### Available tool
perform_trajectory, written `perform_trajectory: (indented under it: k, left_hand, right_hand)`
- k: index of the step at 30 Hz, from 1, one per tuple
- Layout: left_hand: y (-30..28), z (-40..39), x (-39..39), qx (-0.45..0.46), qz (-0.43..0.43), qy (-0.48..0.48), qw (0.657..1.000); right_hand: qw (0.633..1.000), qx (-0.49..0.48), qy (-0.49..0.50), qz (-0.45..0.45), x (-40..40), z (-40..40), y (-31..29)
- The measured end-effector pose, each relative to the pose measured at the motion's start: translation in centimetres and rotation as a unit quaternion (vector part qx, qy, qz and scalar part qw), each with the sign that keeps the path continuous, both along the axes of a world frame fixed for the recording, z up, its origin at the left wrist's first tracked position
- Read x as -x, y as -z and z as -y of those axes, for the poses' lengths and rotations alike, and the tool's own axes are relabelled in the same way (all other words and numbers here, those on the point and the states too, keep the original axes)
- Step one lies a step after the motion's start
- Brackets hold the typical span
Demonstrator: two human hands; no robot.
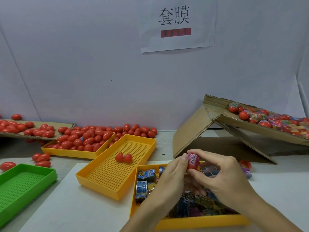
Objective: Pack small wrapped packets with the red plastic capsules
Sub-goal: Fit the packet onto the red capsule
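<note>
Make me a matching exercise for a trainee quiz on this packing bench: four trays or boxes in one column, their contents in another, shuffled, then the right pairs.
Things
1. green tray
2. middle yellow tray
3. far yellow tray
4. near yellow tray

Contents
A. heaped with closed red capsules
B. small wrapped packets
C. nothing visible inside
D. one opened red capsule, its halves side by side

Pairs: 1-C, 2-D, 3-A, 4-B
</note>
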State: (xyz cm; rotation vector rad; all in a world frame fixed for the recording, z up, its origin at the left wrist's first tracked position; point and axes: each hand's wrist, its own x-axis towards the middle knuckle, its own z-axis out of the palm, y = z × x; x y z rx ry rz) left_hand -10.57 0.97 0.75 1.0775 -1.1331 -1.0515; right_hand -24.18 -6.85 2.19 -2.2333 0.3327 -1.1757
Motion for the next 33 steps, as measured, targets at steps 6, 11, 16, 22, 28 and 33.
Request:
perform_trajectory:
  k: [6,11,16,22,28,33]
  left_hand:
    - [0.14,-0.09,0.11,0.021,0.006,0.016,1.000]
    - [-0.11,0.28,0.07,-0.020,-0.022,-0.011,0.999]
    - [-0.25,0.16,0.12,-0.020,-0.005,-0.019,1.000]
    - [-0.48,0.11,0.26,-0.025,0.024,-0.005,0.999]
    - [-0.49,0.11,0.12,-0.033,-0.058,-0.010,0.998]
    - [-0.54,0.10,0.19,-0.047,-0.090,0.006,0.995]
  right_hand:
    - [0.999,-0.011,0.038,-0.003,-0.04,0.40,0.81]
    - [1.000,0.001,0.014,-0.016,-0.03,0.30,0.40]
    - [0.999,0.023,-0.010,-0.029,-0.11,0.06,0.35]
    - [0.997,0.018,-0.041,-0.057,0.26,0.65,0.23]
    - [0.998,0.008,-0.051,-0.041,-0.04,0.54,0.44]
    - [0.998,-0.019,-0.057,-0.030,0.06,0.45,0.55]
